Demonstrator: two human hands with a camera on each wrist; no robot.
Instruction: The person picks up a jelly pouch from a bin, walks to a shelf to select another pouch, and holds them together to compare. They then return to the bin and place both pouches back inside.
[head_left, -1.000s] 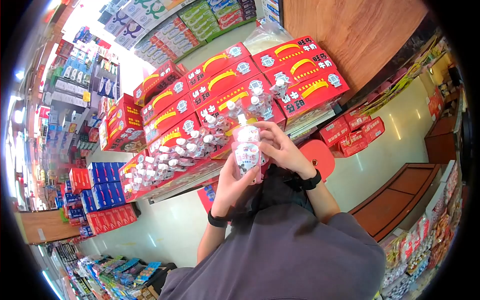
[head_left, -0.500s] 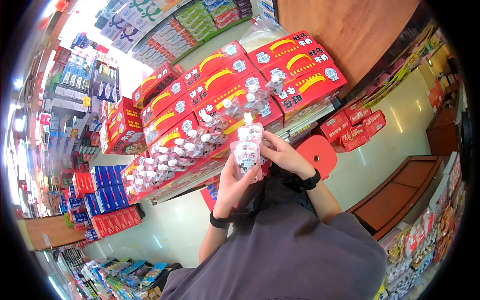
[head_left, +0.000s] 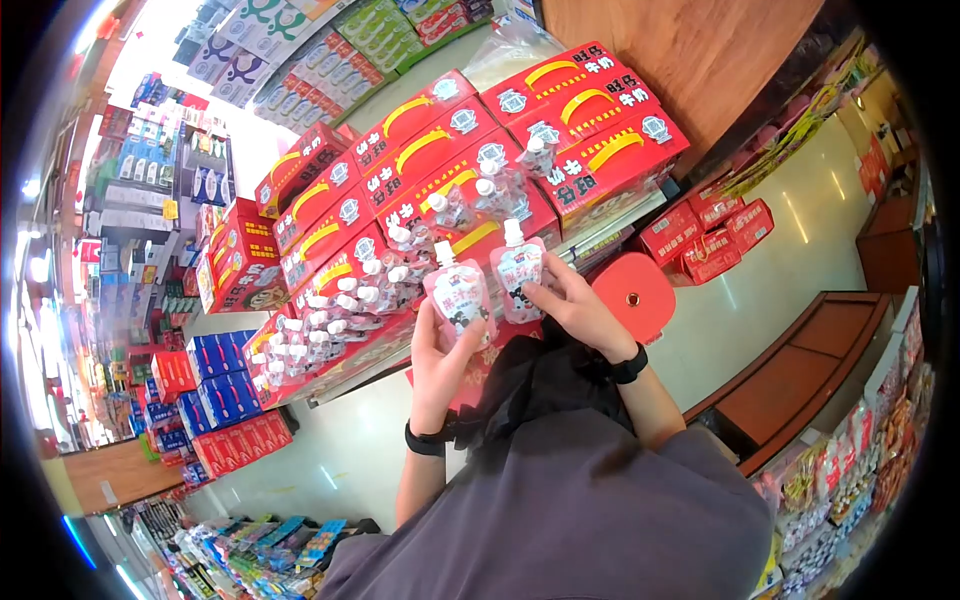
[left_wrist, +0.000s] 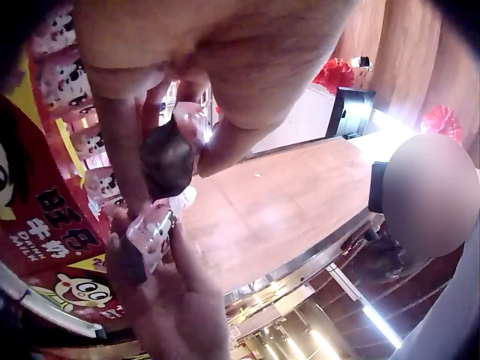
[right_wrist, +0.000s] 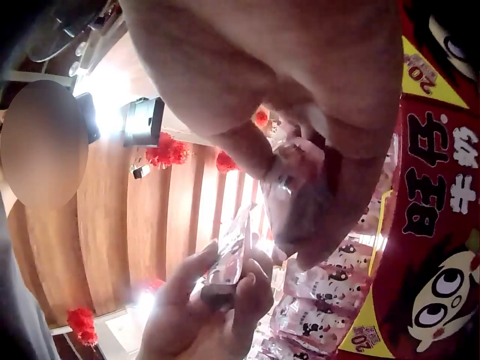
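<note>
My left hand (head_left: pixel 436 368) grips a pink spouted jelly pouch (head_left: pixel 458 300) by its lower part, thumb across the printed front. A second, similar pouch (head_left: pixel 518 285) is pinched in my right hand (head_left: pixel 578 310), thumb on its front. Both pouches stand upright side by side with a gap between them, white caps up. In the right wrist view, the right hand's pouch (right_wrist: pixel 295 187) is close to the camera, and the left hand's pouch (right_wrist: pixel 234 244) lies beyond it. Just past the hands, several more pouches (head_left: pixel 395 270) lie in rows on red milk cartons.
Red milk cartons (head_left: pixel 425 160) with yellow handles are stacked in front of me. A red stool (head_left: pixel 635 290) stands to the right, near more red boxes (head_left: pixel 710 240) on the floor. Blue boxes (head_left: pixel 220 375) are piled at left. A wooden counter (head_left: pixel 790 375) is at the right.
The two pouches overlapped before, one in front of the other; now they are apart. My left hand has shifted left with its pouch, while the right hand still holds the other.
</note>
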